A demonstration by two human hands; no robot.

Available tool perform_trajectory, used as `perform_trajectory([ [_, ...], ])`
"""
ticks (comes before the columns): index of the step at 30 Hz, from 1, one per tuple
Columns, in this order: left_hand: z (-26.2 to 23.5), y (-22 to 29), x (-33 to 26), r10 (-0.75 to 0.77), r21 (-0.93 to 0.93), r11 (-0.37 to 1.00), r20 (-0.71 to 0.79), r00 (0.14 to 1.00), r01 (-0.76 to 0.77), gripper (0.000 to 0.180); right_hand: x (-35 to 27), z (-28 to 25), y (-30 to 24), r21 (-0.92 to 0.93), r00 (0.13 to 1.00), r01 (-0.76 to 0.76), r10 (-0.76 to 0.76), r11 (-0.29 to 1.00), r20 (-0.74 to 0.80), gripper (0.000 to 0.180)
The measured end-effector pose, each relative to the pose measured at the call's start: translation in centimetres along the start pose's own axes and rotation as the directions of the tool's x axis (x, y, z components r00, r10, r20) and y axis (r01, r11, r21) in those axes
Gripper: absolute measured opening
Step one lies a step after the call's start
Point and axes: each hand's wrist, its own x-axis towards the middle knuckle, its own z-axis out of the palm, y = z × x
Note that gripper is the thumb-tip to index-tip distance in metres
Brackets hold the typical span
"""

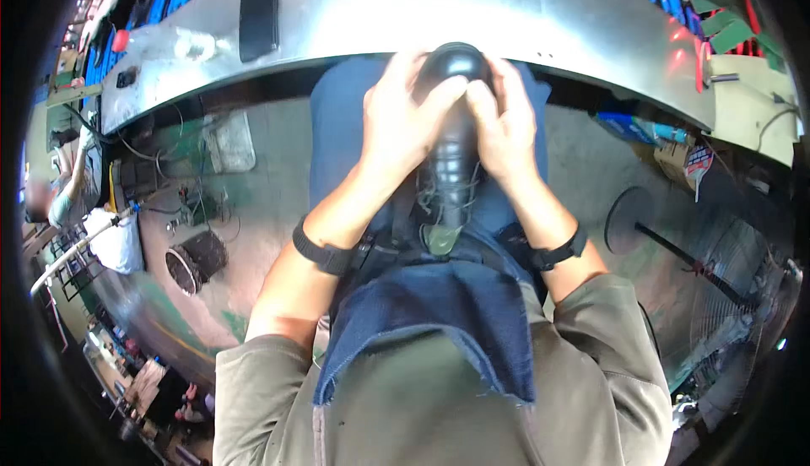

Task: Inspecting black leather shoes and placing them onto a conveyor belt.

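Note:
A black lace-up boot [456,64] is held over my lap, its rounded shiny toe pointing away from me at the edge of the metal workbench [574,27]. My left hand [403,120] wraps the boot's left side, with the thumb on top near the toe. From the other side my right hand [506,128] grips it, and the two thumbs almost meet on the toe. Laces hang loosely along the boot's shaft, and a greenish tab [441,240] shows at its near end. The sole is hidden from view.
On the bench lies a flat black rectangular object [258,18], with a clear plastic bottle [194,45] to its left. A floor fan [734,289] stands at the right. Left of me on the floor is a dark cylindrical container [197,262]. Another person [63,200] is at the far left.

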Motion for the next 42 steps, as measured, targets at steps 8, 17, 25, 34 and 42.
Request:
perform_trajectory([
  [8,-2.6,2.2,-6.2,-0.212,-0.267,0.940,0.022,0.977,0.210,0.055,-2.8,2.3,-4.1,-0.213,0.978,0.195,-0.173,0.957,0.118,0.064],
  [17,-3.4,7.0,-11.6,-0.572,-0.408,0.623,0.346,0.744,0.668,0.066,-11.4,-11.0,-8.7,-0.208,0.979,0.184,-0.161,0.961,0.126,0.053],
  [25,0.0,3.0,-4.8,0.319,0.283,0.592,0.777,0.542,-0.755,0.097,-8.5,-14.4,-4.7,-0.136,0.997,-0.001,0.011,0.991,0.073,0.047],
  [34,1.4,-0.1,-1.9,0.365,0.132,0.712,0.770,0.524,-0.690,0.102,-7.0,-13.2,-2.3,-0.162,0.991,-0.092,0.075,0.982,-0.108,0.049],
  [42,-2.9,4.2,10.6,-0.506,0.111,0.860,0.324,0.799,0.499,0.087,10.2,-17.0,-3.0,0.085,0.974,-0.227,0.224,0.970,0.040,0.059],
])
